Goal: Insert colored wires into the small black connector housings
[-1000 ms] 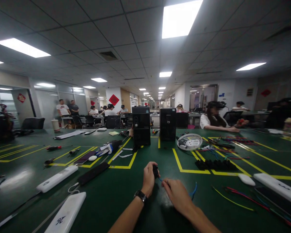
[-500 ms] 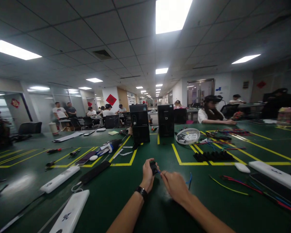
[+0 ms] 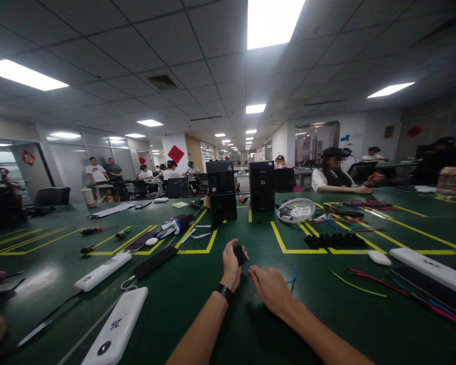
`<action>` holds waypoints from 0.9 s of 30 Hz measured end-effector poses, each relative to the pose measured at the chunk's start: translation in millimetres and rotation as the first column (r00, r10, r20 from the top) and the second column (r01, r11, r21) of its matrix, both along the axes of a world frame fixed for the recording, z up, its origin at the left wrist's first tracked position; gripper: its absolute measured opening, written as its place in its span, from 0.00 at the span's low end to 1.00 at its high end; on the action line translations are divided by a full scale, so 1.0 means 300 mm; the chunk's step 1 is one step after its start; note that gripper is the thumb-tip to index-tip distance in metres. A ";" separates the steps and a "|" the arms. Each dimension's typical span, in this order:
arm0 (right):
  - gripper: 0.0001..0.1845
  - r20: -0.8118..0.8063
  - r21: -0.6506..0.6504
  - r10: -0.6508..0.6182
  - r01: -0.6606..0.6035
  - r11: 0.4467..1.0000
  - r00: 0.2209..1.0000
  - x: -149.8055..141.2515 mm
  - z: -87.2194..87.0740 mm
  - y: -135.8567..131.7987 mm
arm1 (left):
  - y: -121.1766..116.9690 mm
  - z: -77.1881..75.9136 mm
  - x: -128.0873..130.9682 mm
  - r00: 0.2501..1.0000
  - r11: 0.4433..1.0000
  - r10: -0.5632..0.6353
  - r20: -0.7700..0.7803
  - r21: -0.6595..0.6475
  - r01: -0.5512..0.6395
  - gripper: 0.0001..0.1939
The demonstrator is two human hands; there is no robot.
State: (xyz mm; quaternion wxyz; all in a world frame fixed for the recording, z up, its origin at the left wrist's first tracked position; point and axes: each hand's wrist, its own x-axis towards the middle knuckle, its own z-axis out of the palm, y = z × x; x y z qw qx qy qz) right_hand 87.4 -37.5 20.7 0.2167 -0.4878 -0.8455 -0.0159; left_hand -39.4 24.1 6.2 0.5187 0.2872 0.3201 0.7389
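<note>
Currently | left hand (image 3: 231, 263): fingers curled round black block (image 3: 239, 255) | right hand (image 3: 270, 289): fingertips pinching blue wire (image 3: 247, 264), right of block | wire slants from block toward fingertips

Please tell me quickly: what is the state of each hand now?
Left hand: closed, holding a black block.
Right hand: closed, pinching a blue wire.

Hands (image 3: 231, 266) before two computer towers (image 3: 223, 195)
</note>
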 end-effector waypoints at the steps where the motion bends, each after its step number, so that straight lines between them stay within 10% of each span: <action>1: 0.19 -0.005 -0.002 -0.013 0.013 1.000 1.000 0.007 0.012 0.008 | 0.003 -0.004 -0.001 0.999 0.999 0.038 -0.039 0.003 -0.038 0.17; 9: 0.20 -0.006 0.007 -0.065 0.065 0.998 0.998 -0.033 -0.021 -0.008 | 0.027 -0.012 0.070 0.999 0.999 0.049 0.009 -0.009 -0.049 0.15; 16: 0.19 -0.081 -0.049 -0.105 0.101 0.994 0.991 0.036 -0.018 0.011 | 0.025 0.010 -0.092 0.999 0.998 -0.037 -0.004 -0.056 0.037 0.14; 27: 0.15 -0.021 -0.149 -0.067 0.063 0.987 0.998 0.129 -0.034 0.058 | 0.153 -0.032 -0.203 0.724 0.980 -0.027 -0.689 -0.161 -0.116 0.19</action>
